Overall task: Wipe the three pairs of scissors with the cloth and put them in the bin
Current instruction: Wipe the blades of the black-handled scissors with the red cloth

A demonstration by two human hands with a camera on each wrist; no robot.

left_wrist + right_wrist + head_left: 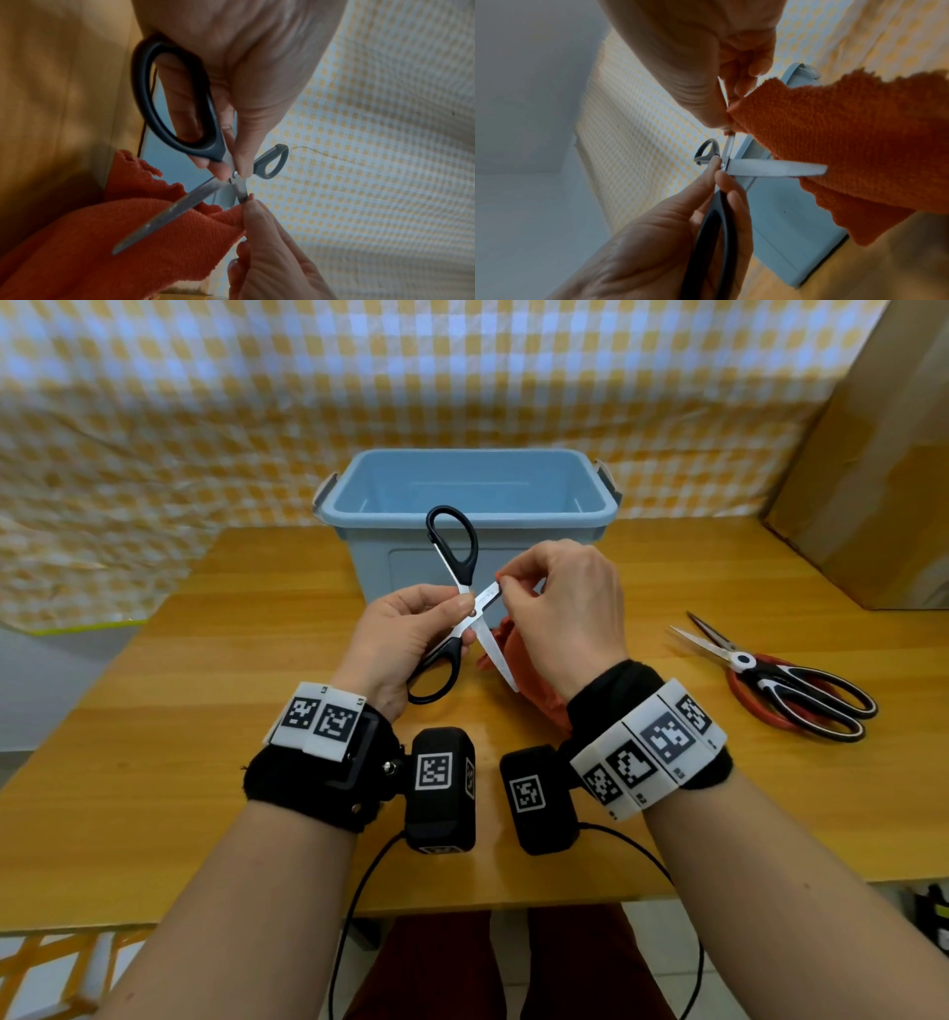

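Both hands hover mid-worktop, and the open black scissors (458,603) cross right before the blue bin (470,505), blades splayed over the near wall. The bin's mouth is wide open from above. Left, bare worktop (215,660) gives free passage. Right, two more scissors (785,683) lie, seemingly stacked, and a cardboard box (873,480) walls off the far corner.

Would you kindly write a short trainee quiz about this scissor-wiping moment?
1. True or false: the black-handled scissors are held with blades spread open.
2. Which hand pinches the orange cloth round a blade: (a) left hand, (b) right hand?
3. How many pairs lie on the wooden table beside the blue bin?

Key: 1 true. 2 (b). 3 two, stacked: red-handled scissors under black-and-white scissors.
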